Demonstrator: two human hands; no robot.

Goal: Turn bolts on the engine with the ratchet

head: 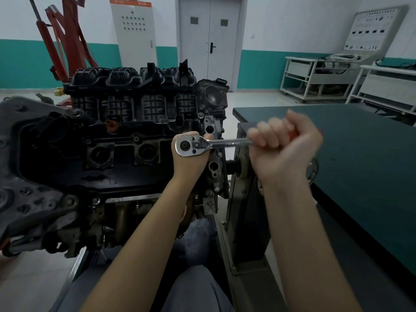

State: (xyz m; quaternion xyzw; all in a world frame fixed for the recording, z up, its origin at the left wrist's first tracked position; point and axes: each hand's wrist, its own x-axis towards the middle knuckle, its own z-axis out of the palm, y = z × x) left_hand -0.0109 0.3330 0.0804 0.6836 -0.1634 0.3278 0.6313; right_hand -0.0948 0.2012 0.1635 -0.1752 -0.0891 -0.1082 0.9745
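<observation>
A chrome ratchet wrench [202,145] lies level over the right end of a black engine [126,136] mounted on a stand. My left hand [190,164] cups the ratchet head from below, with its fingers curled round it. My right hand [283,147] grips the wrench's red handle in a fist, to the right of the engine. The socket and the bolt under the ratchet head are hidden by my left hand.
A dark green table [360,154] stands close on the right, with the grey engine stand upright [247,199] between it and the engine. A red engine hoist [65,39] is behind the engine. White carts [319,79] line the far right wall. My legs are below.
</observation>
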